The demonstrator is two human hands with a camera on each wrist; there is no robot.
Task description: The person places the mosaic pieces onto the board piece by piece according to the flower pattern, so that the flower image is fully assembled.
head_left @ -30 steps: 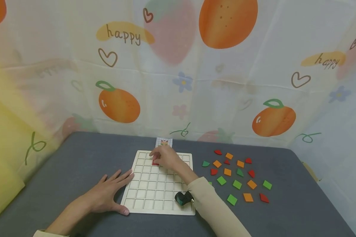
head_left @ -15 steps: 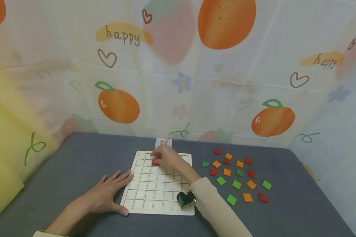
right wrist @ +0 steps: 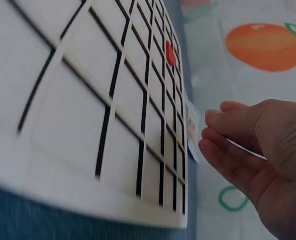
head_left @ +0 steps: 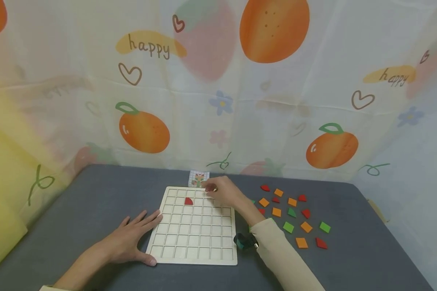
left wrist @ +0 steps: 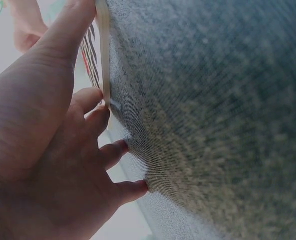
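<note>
My left hand (head_left: 132,238) lies spread, thumb and fingertips at the left edge of a white gridded board (head_left: 189,230); the left wrist view shows those fingers (left wrist: 112,152) touching the edge and the grey cloth. A red quarter-round tile (head_left: 188,201) sits in a cell near the board's top. To its right, my right hand (head_left: 223,192) hovers over the far edge. Its fingers are loosely bent towards the thumb, and the right wrist view shows no tile between the fingertips (right wrist: 213,116). Just behind the board lies a small pattern card (head_left: 198,178), partly visible past that hand.
Loose tiles lie right of the board: orange squares (head_left: 302,243), green squares (head_left: 288,227), a green triangle (head_left: 292,212) and red pieces (head_left: 321,243). My right forearm hides some of them. A fruit-print curtain (head_left: 218,121) hangs behind the grey table (head_left: 94,198).
My right hand has left the red quarter-round tile and moved right along the board's far edge, so the tile shows fully. My left hand stays at the board's edge.
</note>
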